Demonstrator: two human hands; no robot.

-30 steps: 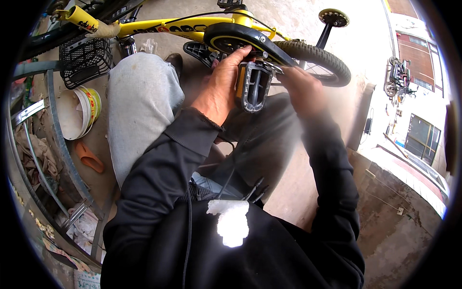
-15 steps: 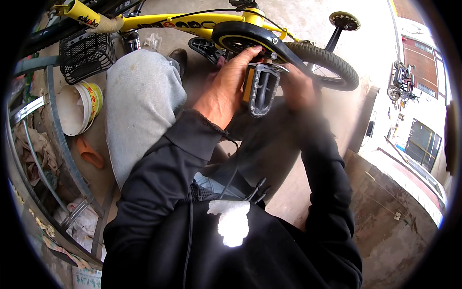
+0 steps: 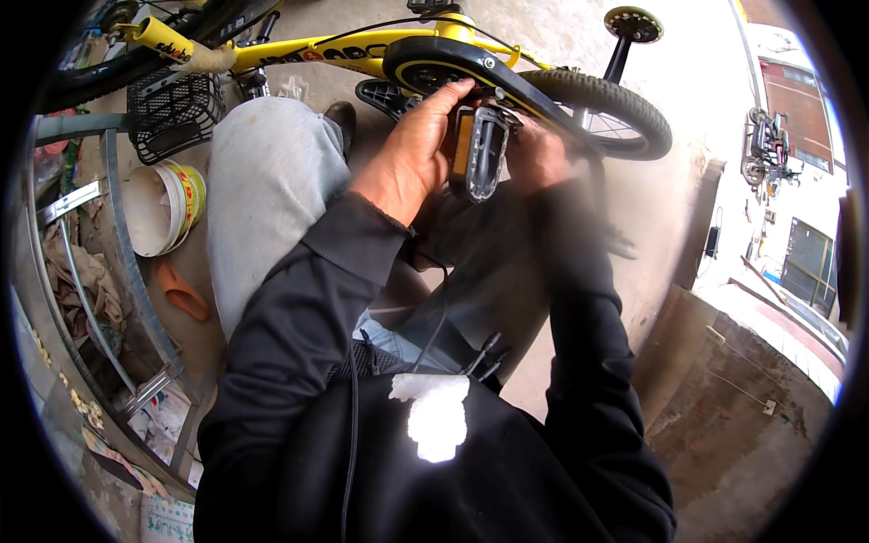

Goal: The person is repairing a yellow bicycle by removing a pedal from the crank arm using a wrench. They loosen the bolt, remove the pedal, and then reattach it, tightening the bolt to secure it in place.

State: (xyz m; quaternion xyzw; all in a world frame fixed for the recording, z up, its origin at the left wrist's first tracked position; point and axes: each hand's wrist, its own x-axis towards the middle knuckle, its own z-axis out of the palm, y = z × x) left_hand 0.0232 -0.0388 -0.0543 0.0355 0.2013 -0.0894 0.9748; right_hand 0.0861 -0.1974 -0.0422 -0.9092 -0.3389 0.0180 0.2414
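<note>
A black pedal (image 3: 486,149) with an orange reflector hangs on the crank side of a yellow bicycle (image 3: 339,52), in front of the black chain guard (image 3: 453,56). My left hand (image 3: 412,149) is closed around the pedal's inner side, its thumb stretched up against the chain guard and its other fingers mostly hidden. Just right of the pedal, my right hand (image 3: 540,158) is curled and smeared by motion. It grips what looks like a metal hand tool, with a blurred end (image 3: 617,242) below the wrist; its exact kind is unclear.
The rear wheel (image 3: 611,113) and a stabiliser wheel (image 3: 634,25) stand to the right. At the left are a black basket (image 3: 176,113), a white bucket (image 3: 158,213), an orange slipper (image 3: 181,291) and a metal frame (image 3: 136,244). A low wall (image 3: 724,389) stands at the right.
The pedal and both hands have shifted slightly left and up in the view. My right hand has come a little nearer the pedal; both hands keep their hold.
</note>
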